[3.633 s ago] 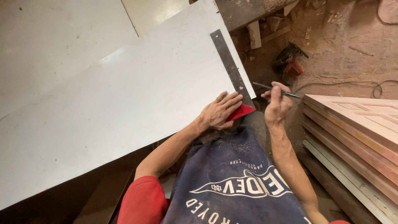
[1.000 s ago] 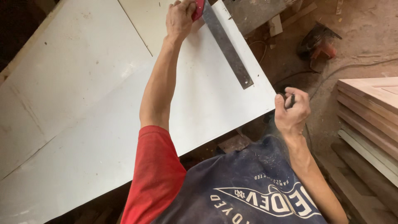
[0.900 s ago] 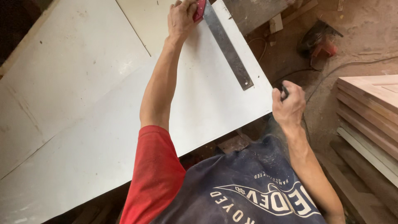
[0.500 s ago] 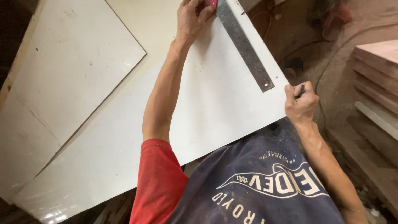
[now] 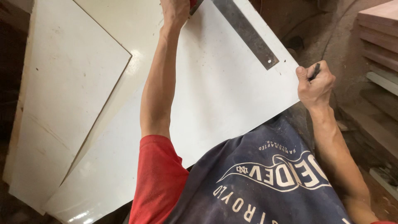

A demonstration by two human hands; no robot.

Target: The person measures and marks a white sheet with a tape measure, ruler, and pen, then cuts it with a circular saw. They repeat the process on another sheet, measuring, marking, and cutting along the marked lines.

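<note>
Gripping pencil point(image 5: 314, 72), right hand point(image 5: 316, 85) at white board point(image 5: 215, 95) corner; left hand point(image 5: 175, 10) clasps steel square point(image 5: 244, 33).

Open white board point(image 5: 207, 91) across the middle, free for a hand to slide over. Blocked far right by a metal square point(image 5: 244, 31) lying flat. Crossed by the left arm point(image 5: 159, 83), reaching far. Tight right corner, taken by the right hand point(image 5: 315, 85) with pencil point(image 5: 314, 71). Stacked planks point(image 5: 379, 37) farther right.
</note>
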